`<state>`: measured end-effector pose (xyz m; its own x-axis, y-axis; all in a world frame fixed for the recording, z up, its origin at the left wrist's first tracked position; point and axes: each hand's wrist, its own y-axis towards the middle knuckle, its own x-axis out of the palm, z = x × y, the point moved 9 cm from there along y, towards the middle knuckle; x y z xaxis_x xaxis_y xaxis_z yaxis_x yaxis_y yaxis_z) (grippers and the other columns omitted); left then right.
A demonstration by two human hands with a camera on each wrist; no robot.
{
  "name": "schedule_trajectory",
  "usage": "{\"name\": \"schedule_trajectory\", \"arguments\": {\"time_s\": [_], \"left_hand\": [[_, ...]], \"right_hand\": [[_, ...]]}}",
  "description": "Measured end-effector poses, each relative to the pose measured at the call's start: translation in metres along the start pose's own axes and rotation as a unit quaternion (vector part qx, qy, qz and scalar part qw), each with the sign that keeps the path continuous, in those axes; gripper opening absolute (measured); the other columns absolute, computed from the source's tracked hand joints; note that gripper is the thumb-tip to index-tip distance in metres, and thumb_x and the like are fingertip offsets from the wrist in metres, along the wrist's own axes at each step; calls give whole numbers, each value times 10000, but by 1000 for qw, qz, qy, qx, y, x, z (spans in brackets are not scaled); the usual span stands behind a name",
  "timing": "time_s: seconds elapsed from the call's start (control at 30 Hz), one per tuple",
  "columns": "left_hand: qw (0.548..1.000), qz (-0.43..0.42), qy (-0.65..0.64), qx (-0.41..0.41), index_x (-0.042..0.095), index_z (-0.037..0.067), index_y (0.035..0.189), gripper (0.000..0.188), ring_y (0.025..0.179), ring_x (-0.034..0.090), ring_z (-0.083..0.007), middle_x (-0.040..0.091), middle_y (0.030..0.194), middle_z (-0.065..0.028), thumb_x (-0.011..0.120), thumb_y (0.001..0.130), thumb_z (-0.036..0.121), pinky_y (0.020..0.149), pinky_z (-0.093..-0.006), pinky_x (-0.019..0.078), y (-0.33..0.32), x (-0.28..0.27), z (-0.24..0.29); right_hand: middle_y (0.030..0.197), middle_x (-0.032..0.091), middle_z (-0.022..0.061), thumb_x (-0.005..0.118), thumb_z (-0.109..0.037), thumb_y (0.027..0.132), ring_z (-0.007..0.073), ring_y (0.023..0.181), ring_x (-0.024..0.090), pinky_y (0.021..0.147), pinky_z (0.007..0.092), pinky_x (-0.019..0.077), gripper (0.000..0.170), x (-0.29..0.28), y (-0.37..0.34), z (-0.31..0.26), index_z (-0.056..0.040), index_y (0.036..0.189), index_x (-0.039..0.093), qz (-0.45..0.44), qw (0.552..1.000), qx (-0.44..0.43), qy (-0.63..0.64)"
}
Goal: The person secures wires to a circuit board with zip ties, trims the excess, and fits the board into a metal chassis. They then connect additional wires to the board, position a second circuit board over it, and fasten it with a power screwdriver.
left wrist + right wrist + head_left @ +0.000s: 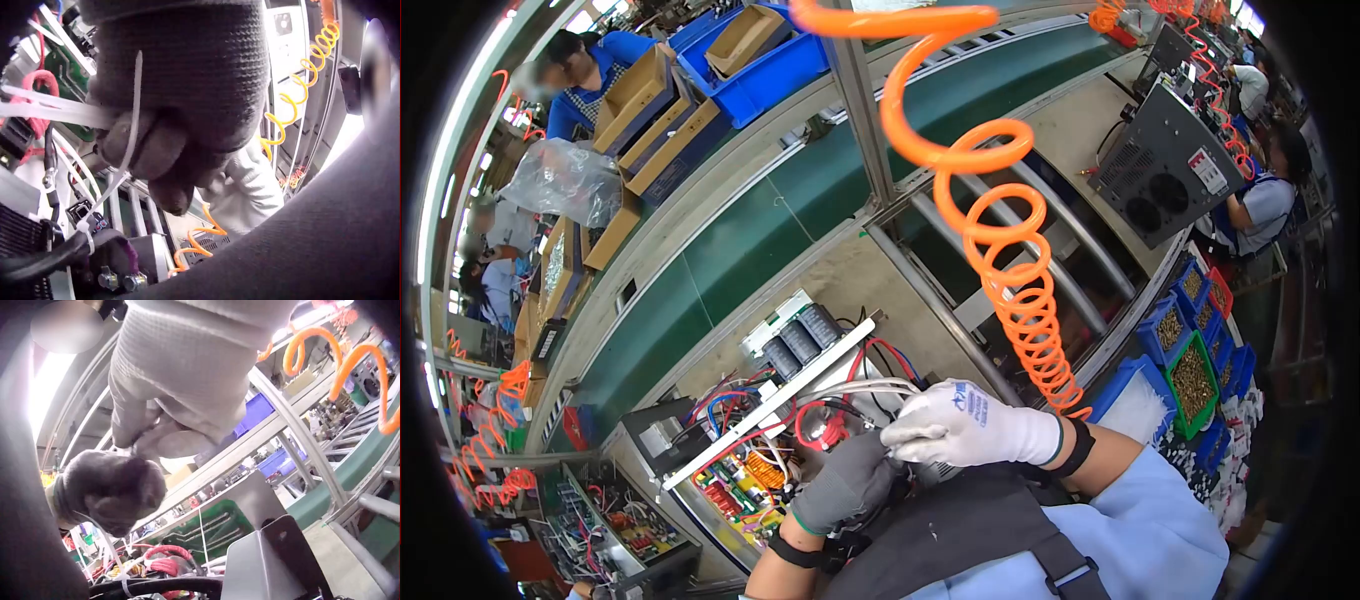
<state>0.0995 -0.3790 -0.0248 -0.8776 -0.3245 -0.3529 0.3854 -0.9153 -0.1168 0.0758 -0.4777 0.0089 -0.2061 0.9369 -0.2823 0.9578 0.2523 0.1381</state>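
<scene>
My left hand (845, 485), in a grey glove (178, 81), is curled round white strips (59, 112) that stick out leftward from its fingers. A thin white cable tie (86, 230) loops a black cable (44, 259); its tail rises across the front of the grey fingers. Close beside it, my white-gloved right hand (975, 425) has bent fingers, and whatever may lie between them is hidden. From the right wrist, the white hand (181, 375) appears above the grey fist (112, 490), with the looped tie (127, 587) below.
An open chassis (730, 500) with circuit boards, wires and black cylinders lies beneath and left of the hands. An orange coiled hose (1025, 300) hangs ahead. Blue and green screw bins (1192, 385) stand at right; beyond runs a green conveyor (740, 240).
</scene>
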Motion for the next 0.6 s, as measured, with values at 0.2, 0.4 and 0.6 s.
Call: {"name": "schedule_trajectory", "arguments": {"time_s": [0.2,0.4,0.6], "left_hand": [[986,-103,-111,-74,610,-1,1093,197,718,586,-141,632,807,-69,494,974,104,653,-291,463,-27,27,3],[978,-20,-110,-178,623,9,1045,310,653,565,-176,578,691,-84,430,1019,250,616,-313,444,-42,-8,9],[997,-44,51,47,608,-15,964,269,680,585,-332,608,755,-191,485,989,222,631,-412,451,-41,14,12]], "right_hand": [[854,669,73,664,-145,860,184,827,649,757,303,495,154,12,-23,-2,-60,981,706,33,995,3,96],[856,675,68,680,-51,830,69,697,613,664,215,498,262,-32,-66,25,-11,1088,697,272,918,160,239],[891,658,98,690,-160,853,228,778,648,712,303,505,273,21,-35,-29,-59,1106,682,121,987,-104,-18]]}}
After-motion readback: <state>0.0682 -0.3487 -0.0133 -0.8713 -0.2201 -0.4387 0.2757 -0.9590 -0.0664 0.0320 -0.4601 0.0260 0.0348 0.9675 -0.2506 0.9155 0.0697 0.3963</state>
